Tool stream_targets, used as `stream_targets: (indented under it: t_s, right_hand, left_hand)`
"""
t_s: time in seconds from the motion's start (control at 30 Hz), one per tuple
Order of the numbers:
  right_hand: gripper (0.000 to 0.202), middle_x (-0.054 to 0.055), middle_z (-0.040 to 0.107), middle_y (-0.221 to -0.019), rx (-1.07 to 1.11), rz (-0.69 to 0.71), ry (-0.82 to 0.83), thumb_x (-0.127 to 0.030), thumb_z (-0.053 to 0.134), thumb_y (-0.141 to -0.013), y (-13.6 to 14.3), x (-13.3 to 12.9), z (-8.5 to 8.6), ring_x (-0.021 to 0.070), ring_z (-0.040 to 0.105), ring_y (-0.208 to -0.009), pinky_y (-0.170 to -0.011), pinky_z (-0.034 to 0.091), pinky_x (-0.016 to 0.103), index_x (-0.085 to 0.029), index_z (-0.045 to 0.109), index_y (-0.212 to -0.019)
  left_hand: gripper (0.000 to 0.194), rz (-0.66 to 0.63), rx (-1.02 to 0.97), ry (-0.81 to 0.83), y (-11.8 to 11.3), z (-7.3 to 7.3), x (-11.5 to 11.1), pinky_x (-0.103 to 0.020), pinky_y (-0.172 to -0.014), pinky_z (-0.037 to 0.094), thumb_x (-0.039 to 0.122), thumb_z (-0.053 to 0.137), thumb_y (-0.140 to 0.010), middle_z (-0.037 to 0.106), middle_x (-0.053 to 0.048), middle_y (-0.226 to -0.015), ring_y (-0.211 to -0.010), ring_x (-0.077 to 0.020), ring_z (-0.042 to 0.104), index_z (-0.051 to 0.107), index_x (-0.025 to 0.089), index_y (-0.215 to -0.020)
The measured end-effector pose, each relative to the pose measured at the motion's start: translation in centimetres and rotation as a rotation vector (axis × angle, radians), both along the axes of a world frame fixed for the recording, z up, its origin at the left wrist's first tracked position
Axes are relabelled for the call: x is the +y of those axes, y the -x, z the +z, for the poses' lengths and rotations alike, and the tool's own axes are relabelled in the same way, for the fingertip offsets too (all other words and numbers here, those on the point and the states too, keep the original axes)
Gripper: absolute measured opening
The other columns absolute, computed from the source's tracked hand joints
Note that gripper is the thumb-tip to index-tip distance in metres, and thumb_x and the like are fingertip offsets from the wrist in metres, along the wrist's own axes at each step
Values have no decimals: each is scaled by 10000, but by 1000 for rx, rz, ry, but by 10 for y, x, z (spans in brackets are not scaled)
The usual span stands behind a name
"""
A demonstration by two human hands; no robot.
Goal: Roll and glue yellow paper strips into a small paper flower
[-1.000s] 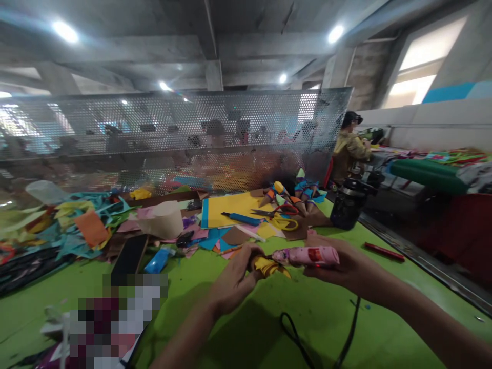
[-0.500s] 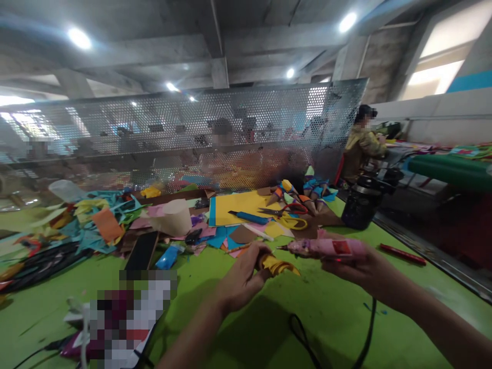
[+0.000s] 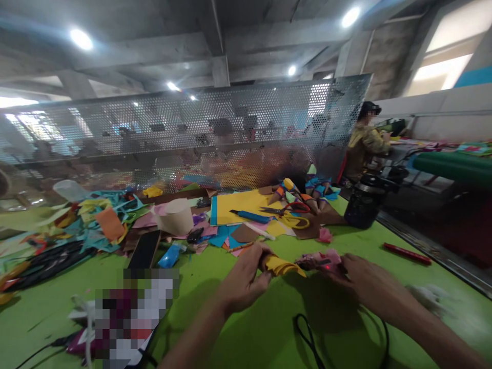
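Note:
My left hand point(image 3: 249, 279) is closed around a rolled piece of yellow paper point(image 3: 283, 266), whose layered, folded edge sticks out to the right. A brown part shows between the fingers and the yellow folds. My right hand point(image 3: 355, 277) grips a pink glue gun point(image 3: 325, 260) with a small red light on its side. The glue gun's front points left at the yellow paper, close to its folded edge; whether they touch I cannot tell. A black cord point(image 3: 307, 333) hangs below it onto the green table point(image 3: 215, 333).
Behind my hands lie a blue utility knife point(image 3: 251, 217), scissors point(image 3: 290, 209), yellow sheets point(image 3: 242, 200) and paper cones point(image 3: 303, 197). A phone point(image 3: 144, 249) and paper scraps point(image 3: 109, 225) are left. A red pen point(image 3: 407, 253) and dark flask point(image 3: 365, 202) stand right. A person sits beyond.
My right hand has tilted and turned the glue gun, bringing its front lower and nearer the yellow paper. My left hand has barely moved. The view has shifted slightly.

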State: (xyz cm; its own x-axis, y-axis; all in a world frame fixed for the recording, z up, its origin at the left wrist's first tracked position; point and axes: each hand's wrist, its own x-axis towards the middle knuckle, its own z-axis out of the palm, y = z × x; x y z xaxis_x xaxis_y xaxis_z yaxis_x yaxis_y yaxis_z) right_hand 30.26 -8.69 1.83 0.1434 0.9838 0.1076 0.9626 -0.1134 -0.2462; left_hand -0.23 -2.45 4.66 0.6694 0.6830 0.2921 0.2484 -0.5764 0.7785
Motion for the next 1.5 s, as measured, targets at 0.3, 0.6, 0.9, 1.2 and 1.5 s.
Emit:
stream_targets:
  t_s: [0.3, 0.6, 0.9, 1.2, 1.5]
  right_hand:
    - [292, 84, 730, -1024, 136, 351, -356, -471, 556, -921, 36, -19, 56, 242, 690, -814, -665, 520, 336, -267, 687, -1085]
    - [167, 19, 749, -946, 349, 505, -570, -201, 618, -905, 93, -4, 45, 191, 700, -842, -724, 532, 294, -262, 672, -1050]
    - [80, 11, 730, -846, 282, 469, -715, -202, 600, -934, 102, -3, 43, 176, 672, -762, -686, 482, 302, -235, 673, -941]
    - [106, 3, 713, -783, 273, 396, -731, -188, 586, -926, 104, -1, 33, 169, 649, -708, -670, 448, 310, -226, 671, -874]
    - [128, 15, 691, -760, 296, 373, -732, -163, 568, -931, 108, -1, 29, 167, 623, -695, -660, 423, 307, -204, 655, -846]
  left_hand:
    - [253, 3, 40, -47, -1, -3, 0, -342, -869, 417, 259, 447, -888, 545, -51, -1099, -982, -220, 503, 465, 224, -1138]
    - [249, 16, 57, -94, -4, -7, 2, -348, -854, 429, 367, 412, -959, 565, -62, -1068, -957, -220, 518, 482, 215, -1143]
    - [312, -6, 87, -194, -6, -9, 2, -352, -853, 443, 444, 348, -993, 564, -79, -1029, -948, -221, 533, 489, 194, -1116]
    - [293, -16, 125, -291, -8, -12, 4, -354, -819, 433, 425, 327, -997, 556, -75, -974, -894, -216, 517, 481, 196, -1093]
    - [283, -6, 103, -313, -9, -14, 4, -365, -817, 423, 412, 330, -996, 573, -85, -967, -896, -223, 519, 489, 188, -1063]
